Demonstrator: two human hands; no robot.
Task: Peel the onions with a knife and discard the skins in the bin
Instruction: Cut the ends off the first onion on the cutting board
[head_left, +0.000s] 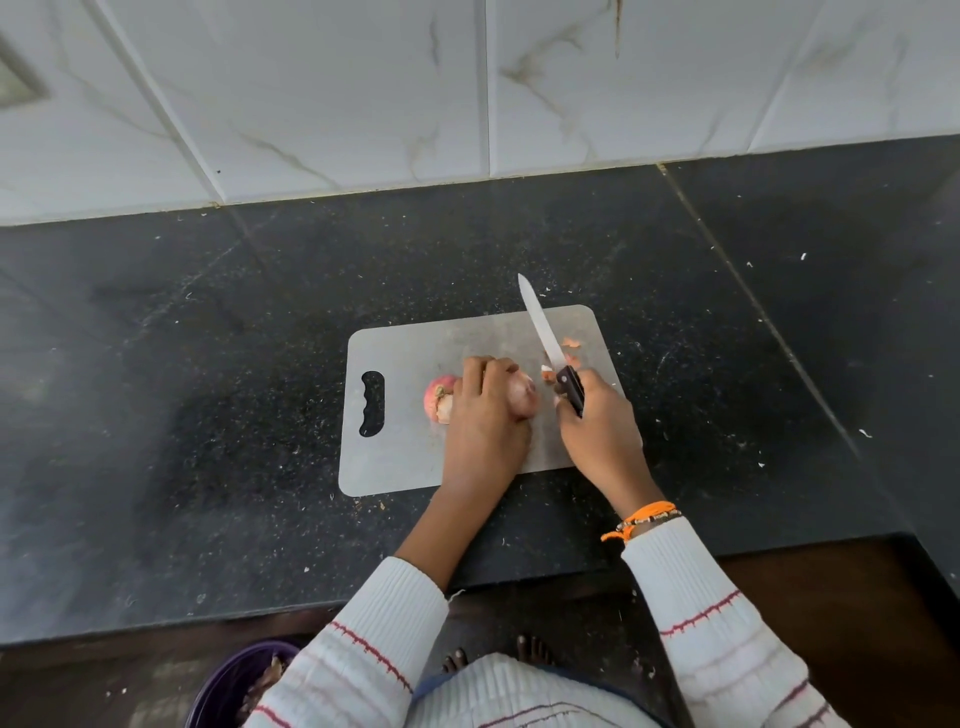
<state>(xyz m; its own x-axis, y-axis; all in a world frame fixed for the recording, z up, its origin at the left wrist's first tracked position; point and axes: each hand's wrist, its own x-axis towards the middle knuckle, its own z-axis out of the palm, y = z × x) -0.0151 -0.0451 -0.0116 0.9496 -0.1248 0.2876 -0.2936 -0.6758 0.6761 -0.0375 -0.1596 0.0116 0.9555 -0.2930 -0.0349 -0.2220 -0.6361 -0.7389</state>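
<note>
A grey cutting board (405, 457) lies on the black counter. My left hand (488, 410) presses down on an onion (524, 395) in the board's middle. A second, pinkish onion (439, 397) sits just left of that hand, touching it. My right hand (597, 431) grips the black handle of a knife (543, 332); its blade points away from me, up past the board's far edge. Small bits of onion skin (571, 345) lie on the board beside the blade. A purple bin (234, 686) holding skins stands on the floor at lower left, partly hidden by my sleeve.
The black speckled counter (208, 415) runs to a white tiled wall (363, 104) behind. Its front edge is near my body, and the counter steps back at the right. Small crumbs and skin flecks dot the counter. My bare feet (493, 657) show on the dark floor below.
</note>
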